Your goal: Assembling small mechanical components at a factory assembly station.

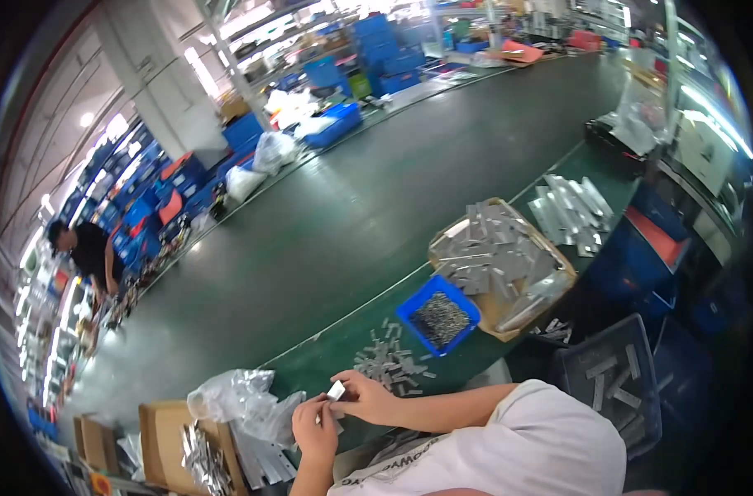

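Pinching a small silvery metal piece (336, 391) between them, the two bare hands meet low in the head view, in front of a white shirt (550, 430). The right hand (366, 398) grasps the piece from its right side with bent fingers; the left hand (313, 420) closes its fingertips on the lower left end, and its thumb is partly hidden. The piece is raised between the hands, at the near edge of a green worktop (327, 351).

Just beyond the right hand, a scattered heap of short metal pieces (386, 362) lies on the worktop. Near it to the right stands a square blue tray (408, 317) filled with tiny dark grey parts (441, 321). Touching or just beside that tray is a shallow cardboard tray (561, 258) of flat grey metal plates (488, 248), with a clear plastic bag (535, 302) at its near right corner. Long silvery strips (571, 208) lie side by side past it. At the lower right, a dark plastic crate (654, 397) holds several flat metal bars (616, 387).

Left of the hands, a crumpled clear plastic bag (237, 395) rests beside an open cardboard box (153, 426) containing thin shiny strips (204, 463). Far off to the left, a co-worker in a black top (91, 248) bends over a row of parts (121, 307), and stacked blue crates (384, 54) stand at the top of the view
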A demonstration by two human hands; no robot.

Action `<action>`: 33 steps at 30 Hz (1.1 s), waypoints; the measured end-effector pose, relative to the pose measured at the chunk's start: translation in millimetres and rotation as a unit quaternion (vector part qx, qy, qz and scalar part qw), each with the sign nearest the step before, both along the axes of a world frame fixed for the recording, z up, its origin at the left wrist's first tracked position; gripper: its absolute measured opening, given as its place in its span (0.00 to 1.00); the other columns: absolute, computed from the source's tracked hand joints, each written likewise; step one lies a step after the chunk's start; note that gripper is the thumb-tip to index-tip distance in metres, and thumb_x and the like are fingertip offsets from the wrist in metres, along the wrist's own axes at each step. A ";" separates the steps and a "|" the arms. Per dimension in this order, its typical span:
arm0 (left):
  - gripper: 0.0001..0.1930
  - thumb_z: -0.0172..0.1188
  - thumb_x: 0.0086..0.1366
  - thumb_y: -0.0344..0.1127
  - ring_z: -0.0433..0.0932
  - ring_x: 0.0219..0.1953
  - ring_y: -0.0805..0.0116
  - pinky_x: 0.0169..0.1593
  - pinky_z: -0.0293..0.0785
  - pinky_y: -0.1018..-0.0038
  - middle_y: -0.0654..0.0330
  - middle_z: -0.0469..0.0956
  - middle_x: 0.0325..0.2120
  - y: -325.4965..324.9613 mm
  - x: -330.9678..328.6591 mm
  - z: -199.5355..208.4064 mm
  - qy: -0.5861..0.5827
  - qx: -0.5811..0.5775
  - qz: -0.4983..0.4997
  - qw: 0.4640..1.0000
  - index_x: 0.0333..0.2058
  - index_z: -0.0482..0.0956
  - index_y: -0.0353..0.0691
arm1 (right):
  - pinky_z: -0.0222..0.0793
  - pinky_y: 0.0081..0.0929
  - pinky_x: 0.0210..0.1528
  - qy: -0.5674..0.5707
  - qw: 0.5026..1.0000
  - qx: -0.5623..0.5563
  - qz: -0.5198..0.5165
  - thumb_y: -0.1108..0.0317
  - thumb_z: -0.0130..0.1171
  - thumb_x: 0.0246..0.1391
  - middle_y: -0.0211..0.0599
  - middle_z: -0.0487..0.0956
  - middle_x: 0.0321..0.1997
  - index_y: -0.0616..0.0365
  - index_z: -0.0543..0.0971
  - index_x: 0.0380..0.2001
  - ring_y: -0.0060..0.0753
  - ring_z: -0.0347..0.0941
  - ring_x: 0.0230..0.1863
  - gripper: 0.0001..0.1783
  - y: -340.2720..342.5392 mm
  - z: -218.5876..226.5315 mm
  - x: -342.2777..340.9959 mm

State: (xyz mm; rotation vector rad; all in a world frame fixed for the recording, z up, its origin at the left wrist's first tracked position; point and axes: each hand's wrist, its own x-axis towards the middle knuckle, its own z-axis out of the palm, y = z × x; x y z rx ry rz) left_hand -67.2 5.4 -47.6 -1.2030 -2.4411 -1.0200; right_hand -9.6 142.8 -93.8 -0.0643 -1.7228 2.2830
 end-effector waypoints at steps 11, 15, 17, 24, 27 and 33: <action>0.05 0.63 0.54 0.28 0.77 0.34 0.53 0.39 0.72 0.61 0.54 0.79 0.32 -1.8 7.2 -2.1 0.100 0.000 -0.043 0.994 0.28 0.76 0.38 | 0.69 0.19 0.32 -0.030 0.990 -0.137 -0.014 0.70 0.59 0.57 0.37 0.78 0.37 0.61 0.66 0.49 0.21 0.73 0.33 0.19 -4.0 -21.6 1.7; 0.05 0.63 0.57 0.29 0.77 0.32 0.52 0.34 0.75 0.65 0.51 0.76 0.33 -1.5 11.4 -8.7 -0.071 0.023 -0.005 0.997 0.30 0.76 0.37 | 0.70 0.20 0.31 -0.048 0.991 -0.127 -0.010 0.75 0.56 0.57 0.39 0.78 0.36 0.61 0.65 0.46 0.23 0.74 0.32 0.16 0.6 -26.0 -0.6; 0.07 0.62 0.59 0.32 0.77 0.33 0.51 0.34 0.75 0.64 0.52 0.76 0.34 -2.7 4.9 -8.4 -0.093 -0.012 -0.014 0.995 0.34 0.75 0.39 | 0.71 0.20 0.31 -0.067 0.994 -0.085 -0.024 0.76 0.55 0.57 0.38 0.77 0.35 0.59 0.64 0.43 0.25 0.75 0.32 0.13 2.1 -20.7 1.4; 0.11 0.64 0.57 0.33 0.79 0.32 0.53 0.33 0.76 0.65 0.54 0.76 0.34 -26.5 0.0 -10.5 -0.046 -0.043 -0.099 0.993 0.38 0.74 0.41 | 0.73 0.24 0.35 -0.032 0.973 0.226 -0.024 0.72 0.56 0.58 0.40 0.77 0.37 0.67 0.64 0.44 0.26 0.75 0.32 0.15 2.9 0.0 15.7; 0.11 0.64 0.56 0.32 0.79 0.32 0.54 0.34 0.76 0.65 0.55 0.77 0.34 -27.4 -1.3 -14.1 -0.013 -0.013 -0.093 0.996 0.37 0.75 0.41 | 0.73 0.22 0.37 -0.028 0.978 0.206 -0.001 0.72 0.56 0.58 0.39 0.69 0.44 0.69 0.74 0.35 0.27 0.75 0.34 0.08 1.6 -8.8 8.5; 0.13 0.65 0.56 0.31 0.78 0.31 0.59 0.35 0.76 0.68 0.56 0.77 0.33 -25.1 4.2 -13.0 -0.043 0.028 -0.077 0.996 0.40 0.75 0.40 | 0.71 0.20 0.37 -0.040 0.981 0.187 0.029 0.75 0.53 0.58 0.38 0.68 0.43 0.67 0.73 0.37 0.25 0.74 0.35 0.06 5.7 -15.2 6.7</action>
